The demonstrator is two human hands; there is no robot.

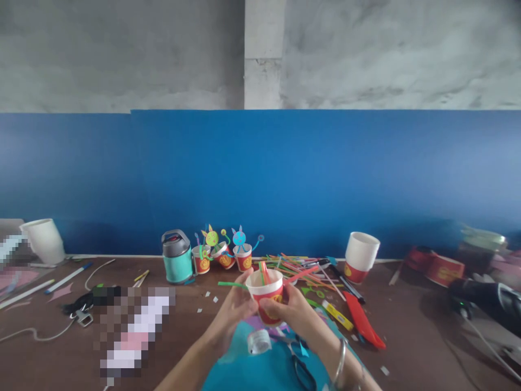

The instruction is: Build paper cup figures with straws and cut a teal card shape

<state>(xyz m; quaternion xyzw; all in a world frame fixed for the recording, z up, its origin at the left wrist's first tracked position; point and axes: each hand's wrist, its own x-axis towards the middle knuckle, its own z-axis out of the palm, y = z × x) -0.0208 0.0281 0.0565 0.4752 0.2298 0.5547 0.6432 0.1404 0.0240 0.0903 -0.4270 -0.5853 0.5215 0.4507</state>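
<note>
Both my hands hold one small red and white paper cup (267, 296) above the table. My left hand (233, 312) grips its left side, fingers curled round the wall. My right hand (290, 314) wraps its right side and bottom. A green straw and a red straw stick out sideways through the cup, and more straws stand inside it. Below my hands lie a teal paper sheet (252, 369), a roll of clear tape (259, 341) and scissors (299, 364).
Three decorated cups with paper animal faces (222, 252) stand by a teal flask (177, 258) at the blue backboard. Loose coloured straws (293, 265), an upturned cup stack (360, 256), a red cutter (363, 320), markers, cables and a glue gun (484, 296) lie around.
</note>
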